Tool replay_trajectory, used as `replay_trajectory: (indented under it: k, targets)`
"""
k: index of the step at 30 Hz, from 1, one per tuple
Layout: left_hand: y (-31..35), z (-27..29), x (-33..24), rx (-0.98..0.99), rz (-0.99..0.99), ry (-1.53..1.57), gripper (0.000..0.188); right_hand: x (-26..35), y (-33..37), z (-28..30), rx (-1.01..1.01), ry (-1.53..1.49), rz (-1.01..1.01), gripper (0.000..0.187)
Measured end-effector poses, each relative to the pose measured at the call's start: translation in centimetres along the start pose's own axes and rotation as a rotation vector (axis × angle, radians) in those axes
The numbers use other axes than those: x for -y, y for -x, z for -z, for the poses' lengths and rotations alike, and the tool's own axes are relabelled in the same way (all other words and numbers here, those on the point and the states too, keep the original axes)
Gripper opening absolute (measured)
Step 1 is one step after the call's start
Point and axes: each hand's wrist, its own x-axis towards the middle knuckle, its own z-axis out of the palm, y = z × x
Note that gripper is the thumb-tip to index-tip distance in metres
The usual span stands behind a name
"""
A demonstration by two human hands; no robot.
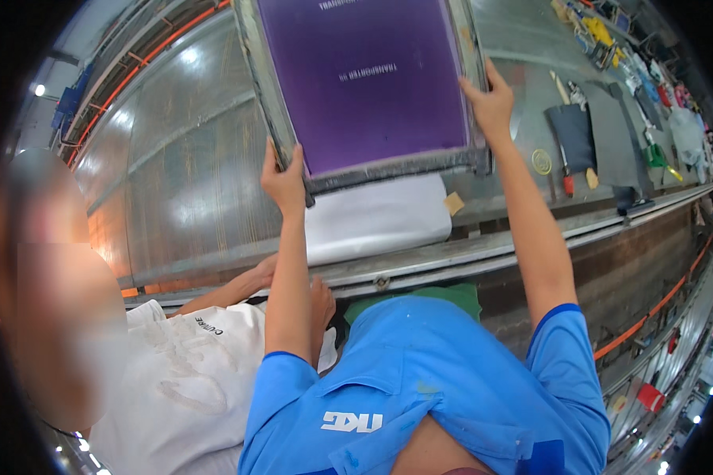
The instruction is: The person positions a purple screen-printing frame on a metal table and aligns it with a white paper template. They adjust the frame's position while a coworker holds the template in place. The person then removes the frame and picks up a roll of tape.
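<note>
A screen-printing frame (396, 168) with purple mesh (372, 119) and small pale lettering is held up before me over the long table. My left hand (284, 178) is closed on its left rail near the lower left corner. Higher up on the opposite side, my right hand (491, 103) grips the right rail, thumb towards the mesh. Below the frame's near edge lies a smooth white sheet (372, 218), partly covered by the frame. A small tan piece (453, 203) sits at the sheet's right end. The frame's far end is cut off by the picture's edge.
Close on my left is a person in a white shirt (206, 364), hands (321, 305) near the metal table edge. Along the table (174, 150) to the right lie dark sheets (570, 134), a red-handled tool (568, 185), a yellow ring (541, 161) and a green tool (654, 154).
</note>
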Motion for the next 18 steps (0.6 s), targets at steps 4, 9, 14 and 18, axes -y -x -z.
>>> replay_trajectory:
  k: [4, 9, 14, 18]
  targets:
    - [3.7, -2.0, -1.9, 0.011, 0.079, 0.011, 0.063, -0.5, 1.2, 4.2, 0.022, -0.027, -0.073, 0.068]
    - [8.8, -5.9, -4.4, 0.005, 0.093, 0.104, 0.063, -2.9, 2.2, 10.6, 0.013, -0.072, -0.139, 0.066]
    - [15.0, -9.4, -8.6, 0.070, 0.093, 0.117, 0.062, -5.3, 2.5, 18.0, 0.041, -0.100, -0.212, 0.065]
    - [20.9, -13.5, -13.0, 0.264, 0.400, 0.182, 0.060, -9.1, 2.5, 24.8, 0.076, -0.010, -0.284, 0.064]
